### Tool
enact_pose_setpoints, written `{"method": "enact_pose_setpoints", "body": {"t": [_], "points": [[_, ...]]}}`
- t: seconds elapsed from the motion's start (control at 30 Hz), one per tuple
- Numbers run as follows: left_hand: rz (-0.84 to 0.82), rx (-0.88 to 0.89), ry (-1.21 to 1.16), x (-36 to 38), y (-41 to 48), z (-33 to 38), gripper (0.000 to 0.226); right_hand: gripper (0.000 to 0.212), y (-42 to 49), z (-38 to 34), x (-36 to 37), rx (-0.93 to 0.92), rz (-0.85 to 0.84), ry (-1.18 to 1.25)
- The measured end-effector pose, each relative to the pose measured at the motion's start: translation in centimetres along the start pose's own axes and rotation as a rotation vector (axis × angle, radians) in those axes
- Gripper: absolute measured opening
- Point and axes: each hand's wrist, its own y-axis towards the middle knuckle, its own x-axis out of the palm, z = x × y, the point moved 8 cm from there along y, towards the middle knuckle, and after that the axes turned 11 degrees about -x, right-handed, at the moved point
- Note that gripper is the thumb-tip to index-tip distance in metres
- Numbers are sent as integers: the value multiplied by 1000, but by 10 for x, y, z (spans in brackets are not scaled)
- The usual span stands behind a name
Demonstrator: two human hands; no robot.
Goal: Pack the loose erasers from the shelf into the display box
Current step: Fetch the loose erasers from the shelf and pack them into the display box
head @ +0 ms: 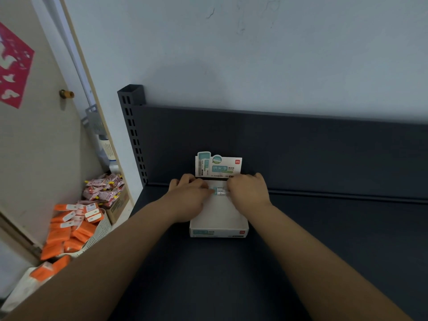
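Dim, flat, bluish indoor light, source not visible. Wall (231,54) at 12 o'clock is brightest, with a faint soft shadow above the shelf (324,228). Shelf dark grey, little surface detail. Wide-angle bending at the edges: door (41,147) at 9 o'clock leans, forearms (104,262) balloon at 5 and 7. Focus soft overall; print on the display box (218,166) barely legible.

Bare left hand (188,198) and right hand (249,193), with bare forearms (120,258).

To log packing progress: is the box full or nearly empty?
Nearly empty: the box has a bare white floor; left hand and right hand hold one eraser at its back.
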Motion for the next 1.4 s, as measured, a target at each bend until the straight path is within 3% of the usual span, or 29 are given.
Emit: {"method": "enact_pose_setpoints", "body": {"t": [0.47, 0.63, 0.97, 1.1, 1.4], "points": [[-40, -3, -106, 6, -11, 10, 47, 16, -13, 4, 0, 38, -60, 120], [19, 1, -122, 1, -16, 9, 53, 32, -26, -1, -12, -7, -65, 176], [91, -20, -155, 9, -33, 6, 74, 60, -60, -11, -6, 77, 20, 291], [122, -25, -147, 9, -33, 6, 70, 59, -69, -6, -5, 153, 82, 355], [181, 43, -169, -9, -37, 7, 67, 50, -67, 1, -14, 141, 91, 404]]}}
